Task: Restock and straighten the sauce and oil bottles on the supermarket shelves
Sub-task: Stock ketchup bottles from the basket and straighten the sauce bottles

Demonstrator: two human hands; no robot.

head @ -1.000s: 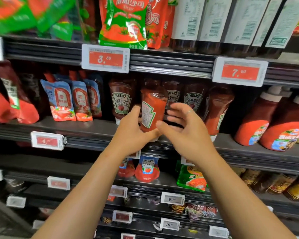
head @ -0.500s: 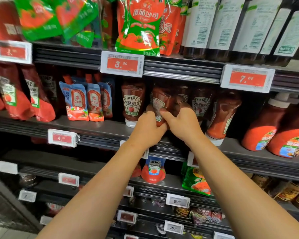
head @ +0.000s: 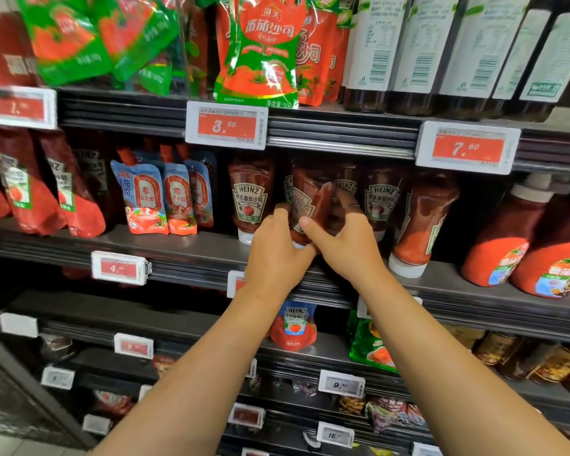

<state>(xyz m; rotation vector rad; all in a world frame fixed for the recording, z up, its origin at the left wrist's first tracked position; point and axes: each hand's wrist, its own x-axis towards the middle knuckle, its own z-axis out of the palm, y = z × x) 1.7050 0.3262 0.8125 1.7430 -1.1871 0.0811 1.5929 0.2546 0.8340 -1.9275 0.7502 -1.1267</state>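
A row of upside-down Heinz ketchup bottles stands on the middle shelf (head: pixel 191 248). Both hands hold one ketchup bottle (head: pixel 311 199) in that row, its label turned sideways. My left hand (head: pixel 275 255) grips its lower left side and my right hand (head: pixel 346 245) wraps its right side, fingers reaching behind it. Another Heinz bottle (head: pixel 250 199) stands just left, label facing front. More Heinz bottles (head: pixel 380 199) stand to the right, and one bottle (head: pixel 422 222) leans.
Blue sauce pouches (head: pixel 152 199) and red pouches (head: pixel 56 189) fill the shelf's left. Large red bottles (head: pixel 514 232) stand at the right. Green-red pouches (head: pixel 260 51) and dark bottles (head: pixel 415 51) sit on the shelf above. Price tags (head: pixel 226 125) line the shelf edges.
The ketchup bottle went from in front of the shelf back into the row, and both hands closed around it. The camera has moved closer to the shelf.
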